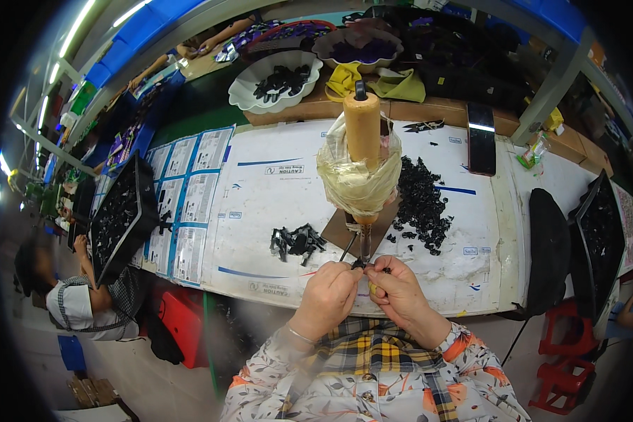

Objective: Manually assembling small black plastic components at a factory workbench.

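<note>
Part (359, 265): small, black, at fingertips of left hand (327, 295), just below metal shaft (365, 243).
Left hand: thumb and forefinger pinching part.
Right hand (401, 292): fingertips pressed together; grip contents unclear.
Metal shaft: ahead of fingers; part should sit square beneath, fingertips clear.

I'm looking in on an assembly workshop: a white-covered workbench (260, 204), an upright, tan wooden-handled tool (362, 133), a heap of small black parts (423, 207) at right, a white-shirted co-worker (81, 307) at left.
</note>
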Motion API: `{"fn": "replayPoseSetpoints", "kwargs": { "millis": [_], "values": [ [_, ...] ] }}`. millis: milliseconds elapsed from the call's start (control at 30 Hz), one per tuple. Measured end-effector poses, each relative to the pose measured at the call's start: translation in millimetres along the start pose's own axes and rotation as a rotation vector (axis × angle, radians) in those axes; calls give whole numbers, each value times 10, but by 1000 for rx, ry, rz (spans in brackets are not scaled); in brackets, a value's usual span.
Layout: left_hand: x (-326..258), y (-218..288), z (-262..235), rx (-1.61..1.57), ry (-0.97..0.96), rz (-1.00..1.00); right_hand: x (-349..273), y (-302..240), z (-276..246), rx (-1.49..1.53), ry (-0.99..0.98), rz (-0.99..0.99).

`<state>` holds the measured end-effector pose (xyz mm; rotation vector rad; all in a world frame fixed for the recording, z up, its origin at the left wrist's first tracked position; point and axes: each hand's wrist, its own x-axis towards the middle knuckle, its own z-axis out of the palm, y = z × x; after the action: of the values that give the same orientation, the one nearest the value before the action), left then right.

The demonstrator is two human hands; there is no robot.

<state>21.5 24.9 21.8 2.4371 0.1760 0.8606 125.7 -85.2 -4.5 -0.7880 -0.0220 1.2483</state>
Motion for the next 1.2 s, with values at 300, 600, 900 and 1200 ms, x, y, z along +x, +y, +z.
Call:
{"fn": "replayPoseSetpoints", "kwargs": {
  "millis": [300,600,900,1200],
  "values": [
    [-5,1,28,6,11,20,-9,-16,6,13,-1,-12],
    [-9,3,23,6,25,40,-18,-24,14,11,-14,-21],
    [-8,-15,45,-25,46,47,-22,-19,-1,-5,-13,-25],
    [-21,-43,61,-28,71,45,0,-67,-18,-34,-22,-9]
  ]
}}
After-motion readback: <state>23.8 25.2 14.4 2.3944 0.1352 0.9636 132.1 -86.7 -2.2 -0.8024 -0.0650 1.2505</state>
